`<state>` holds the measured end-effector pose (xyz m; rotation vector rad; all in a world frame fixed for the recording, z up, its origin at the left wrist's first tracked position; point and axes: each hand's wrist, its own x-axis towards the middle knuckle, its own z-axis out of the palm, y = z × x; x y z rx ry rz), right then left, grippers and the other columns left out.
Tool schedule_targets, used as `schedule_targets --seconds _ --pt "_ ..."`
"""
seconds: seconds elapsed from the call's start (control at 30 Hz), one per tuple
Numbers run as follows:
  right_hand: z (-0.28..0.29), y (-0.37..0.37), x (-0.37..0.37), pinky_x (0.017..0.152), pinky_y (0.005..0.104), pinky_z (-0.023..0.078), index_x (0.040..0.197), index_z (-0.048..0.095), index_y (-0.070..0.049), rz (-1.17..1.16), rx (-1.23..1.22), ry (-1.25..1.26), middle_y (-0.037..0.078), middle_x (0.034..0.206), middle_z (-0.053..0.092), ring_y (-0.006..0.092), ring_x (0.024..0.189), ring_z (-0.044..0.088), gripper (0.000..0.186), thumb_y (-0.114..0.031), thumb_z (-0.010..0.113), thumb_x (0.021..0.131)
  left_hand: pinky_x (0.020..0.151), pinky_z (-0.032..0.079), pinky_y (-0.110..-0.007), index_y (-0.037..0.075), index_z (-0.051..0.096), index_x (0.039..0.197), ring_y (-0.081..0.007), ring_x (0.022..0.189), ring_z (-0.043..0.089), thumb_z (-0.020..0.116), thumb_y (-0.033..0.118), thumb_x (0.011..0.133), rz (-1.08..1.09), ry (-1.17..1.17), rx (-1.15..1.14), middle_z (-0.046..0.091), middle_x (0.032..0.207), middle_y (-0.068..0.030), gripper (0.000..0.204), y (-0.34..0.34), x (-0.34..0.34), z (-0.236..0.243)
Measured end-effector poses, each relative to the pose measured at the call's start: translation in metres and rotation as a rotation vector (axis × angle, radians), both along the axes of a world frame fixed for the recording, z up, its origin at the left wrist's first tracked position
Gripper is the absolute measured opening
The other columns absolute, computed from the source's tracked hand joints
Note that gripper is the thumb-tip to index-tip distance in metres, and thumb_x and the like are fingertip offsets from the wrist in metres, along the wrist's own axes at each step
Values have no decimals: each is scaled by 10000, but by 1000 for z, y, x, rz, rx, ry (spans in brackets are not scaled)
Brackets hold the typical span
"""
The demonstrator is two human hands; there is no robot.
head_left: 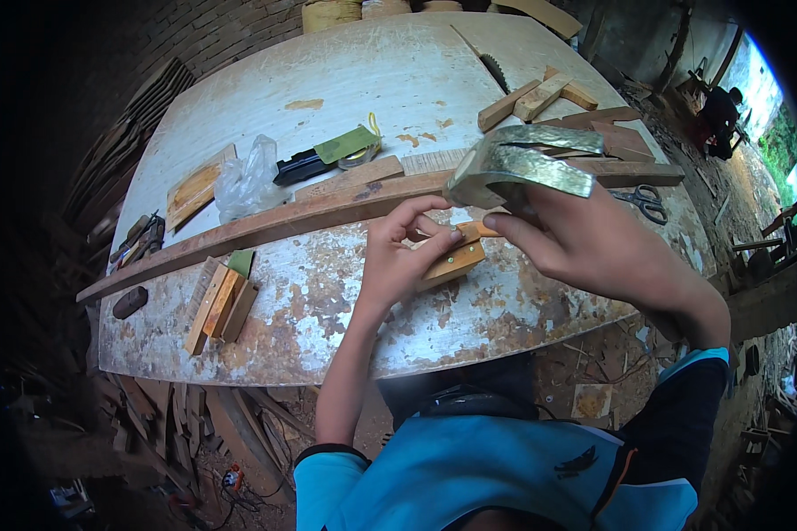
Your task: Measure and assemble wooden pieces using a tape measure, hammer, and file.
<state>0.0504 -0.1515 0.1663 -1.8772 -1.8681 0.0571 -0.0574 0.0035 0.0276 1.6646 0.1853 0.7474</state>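
Note:
A small wooden block (pixel 454 264) with pale green round spots on its near face is at the table's front middle. My left hand (pixel 403 248) is closed at its left end, the thumb pressed along its upper edge; whether something small is pinched there is too fine to tell. Gripped in my right hand (pixel 584 239) is a claw hammer (pixel 514 168), its metal head raised above the block and its handle mostly hidden by the hand. My right thumb reaches close to a thin strip of wood (pixel 475 231) at the block's far side.
A long wooden beam (pixel 266 232) crosses the worn table (pixel 319 310). Beyond it are a clear plastic bag (pixel 246 181), a black tool (pixel 301 165) and a saw blade (pixel 494 73). Scissors (pixel 648 203) lie right, wood pieces (pixel 221 305) left. Another person (pixel 722 119) is far right.

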Motion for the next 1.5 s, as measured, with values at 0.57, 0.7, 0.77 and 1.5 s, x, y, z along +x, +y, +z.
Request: schedule_targets --seconds 0.57,0.7,0.77,1.5 --pt "-7 1 2 729 458 495 1134 499 -30 89 -153 16 215 900 572 369 799 599 291 -65 489 845 663 472 -216 25 616 1048 -56 696 606 705 63 763 -3 -19 18 663 708 -29 301 -2 -1 1" --pt "-6 -11 5 755 448 488 1131 512 -25 49 178 65 203 918 584 363 830 596 291 -51 497 842 665 472 -216 28 601 1076 -57 692 600 704 51 755 11 13 44 660 716 -25 338 -3 -2 0" --pt "-8 -12 4 765 443 485 1151 514 -32 48 170 102 196 926 588 364 859 588 316 -44 505 836 661 471 -215 27 591 1100 -58 690 600 696 43 758 11 -1 50 655 710 -22 358 -3 -1 0" --pt "-74 -39 34 810 376 486 1054 624 -38 -236 -66 361 144 1009 629 321 897 606 279 -234 615 856 659 462 -227 40 690 916 -83 744 602 682 61 773 57 6 172 666 822 -42 145 4 0 2"
